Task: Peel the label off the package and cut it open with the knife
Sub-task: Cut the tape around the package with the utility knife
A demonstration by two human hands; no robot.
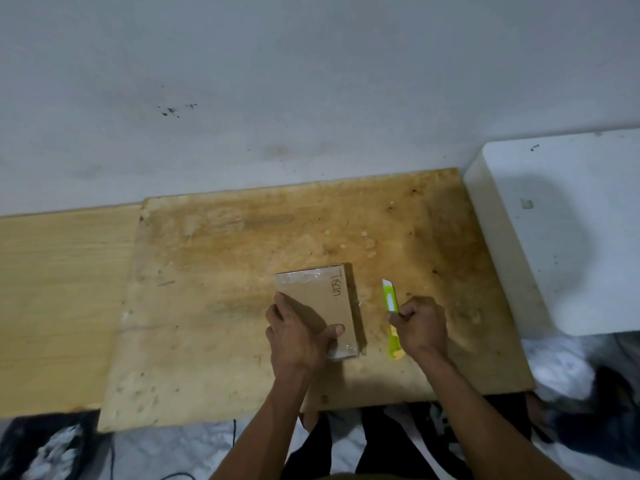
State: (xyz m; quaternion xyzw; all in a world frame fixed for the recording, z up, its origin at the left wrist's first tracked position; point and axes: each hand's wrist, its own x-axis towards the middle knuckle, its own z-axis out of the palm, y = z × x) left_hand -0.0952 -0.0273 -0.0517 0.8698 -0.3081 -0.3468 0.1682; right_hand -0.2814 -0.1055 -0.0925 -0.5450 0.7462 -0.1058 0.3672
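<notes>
A flat brown cardboard package [325,299] wrapped in clear tape lies on a stained wooden board [221,306], with handwriting along its right side. My left hand [298,334] rests on the package's near left part, thumb across its top, holding it down. Just right of the package lies a green and white utility knife [390,299], tip pointing away from me. My right hand [420,325] is closed around the knife's handle, which lies on or just above the board. No separate label is visible on the package.
A white block or box [568,230] stands at the right edge of the board. A lighter wooden surface [62,306] extends to the left. A grey wall rises behind. Dark and patterned fabric and a thin cable lie below the board's near edge.
</notes>
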